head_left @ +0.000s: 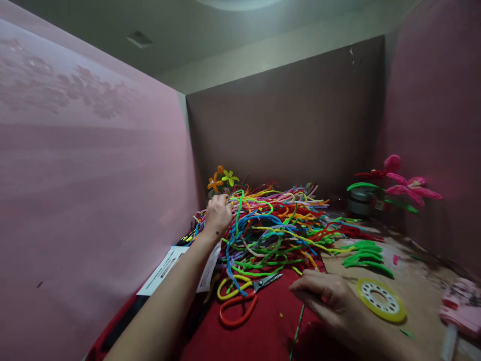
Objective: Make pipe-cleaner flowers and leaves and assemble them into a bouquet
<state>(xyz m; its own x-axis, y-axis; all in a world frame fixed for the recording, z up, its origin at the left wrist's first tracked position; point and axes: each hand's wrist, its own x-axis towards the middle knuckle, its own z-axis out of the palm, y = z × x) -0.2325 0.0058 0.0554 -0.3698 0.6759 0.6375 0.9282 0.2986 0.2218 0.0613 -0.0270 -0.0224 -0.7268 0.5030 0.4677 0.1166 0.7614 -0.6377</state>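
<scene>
1. Near, my right hand [330, 296] is over the red cloth [263, 331], fingers curled close to the thumb; I can't tell whether they pinch anything. A thin green strip [298, 331] is just below.
2. Left of it, the scissors [263, 283] lie on the cloth, a blue stem across a handle. The yellow spool [399, 314] is to the right.
3. Farther, the tangled stems [280, 235] fill the middle. My left hand [219, 218] is at their left edge, fingers bent inward — grip hidden from me. I judge this as sorting or picking; a next move there calls for a light, separating touch — the strands overlap.
</scene>
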